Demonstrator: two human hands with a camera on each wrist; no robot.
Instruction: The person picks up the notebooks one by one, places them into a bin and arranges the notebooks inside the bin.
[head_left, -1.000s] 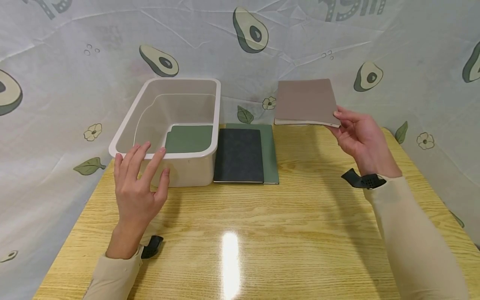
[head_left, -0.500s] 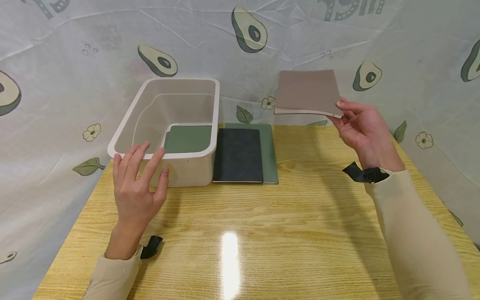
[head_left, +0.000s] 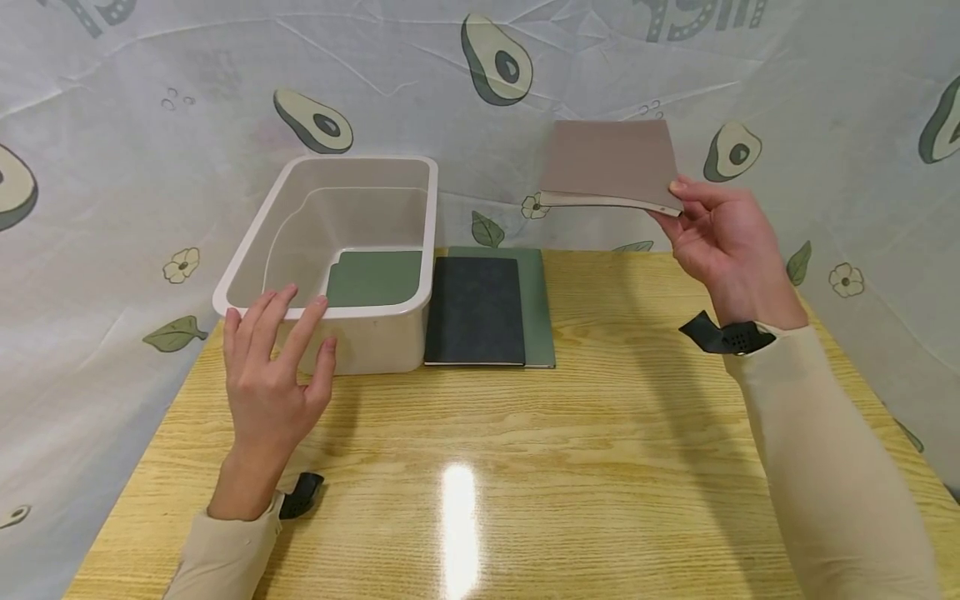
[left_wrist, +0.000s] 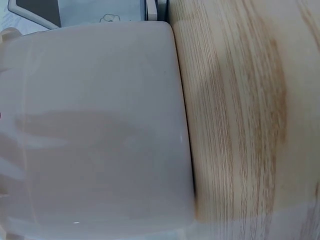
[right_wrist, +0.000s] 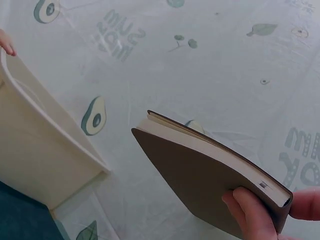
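Observation:
My right hand (head_left: 723, 242) pinches a brownish-mauve notebook (head_left: 611, 158) by its lower right corner, thumb above and fingers beneath, holding it in the air above the table's back edge. In the right wrist view the notebook (right_wrist: 195, 175) shows its page edges, its covers slightly parted. My left hand (head_left: 273, 375) touches the near rim of a beige bin (head_left: 378, 342) with spread fingers. Green notebooks (head_left: 375, 277) lie inside the bin. Right of the bin, a black notebook (head_left: 475, 312) lies on a larger green one (head_left: 536, 312). The left wrist view shows the bin's wall (left_wrist: 100, 125).
A wooden table (head_left: 525, 467) holds the bin and notebooks, with a bright light reflection near its front. Behind it hangs a pale cloth (head_left: 405, 75) printed with avocados, leaves and flowers.
My right hand has raised the mauve notebook further above the table and tilted it so more of its page edge shows. My left hand has stayed at the bin's rim.

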